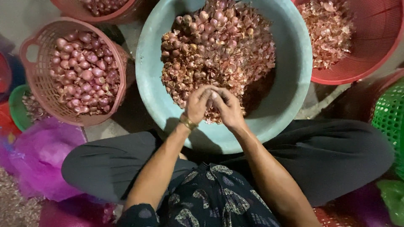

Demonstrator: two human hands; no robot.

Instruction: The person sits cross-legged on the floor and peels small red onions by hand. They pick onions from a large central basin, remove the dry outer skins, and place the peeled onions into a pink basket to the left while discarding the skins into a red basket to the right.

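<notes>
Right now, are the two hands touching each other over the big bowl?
Touching. The head view shows the left hand and right hand pressed together at the fingertips, no gap, above the bowl.

The basin [290, 71] was pale teal, its shallots [219, 50] reddish-brown. The left basket [40, 92] was dusty pink, the right basket [370, 50] red. The netting [42, 155] was magenta; the shirt [214, 197] was dark with a pale paisley pattern.

- Pink basket [40, 90] at left, filled with peeled shallots [84, 73].
- Red basket [370, 46] at upper right, holding dry skins [328, 29].
- Green basket [389, 115] at right edge.
- Purple mesh bag [40, 155] at lower left.
- Small green bowl [16, 107] beside the pink basket.
- A further pink basket [105, 14] at the top edge, partly cut off.
</notes>
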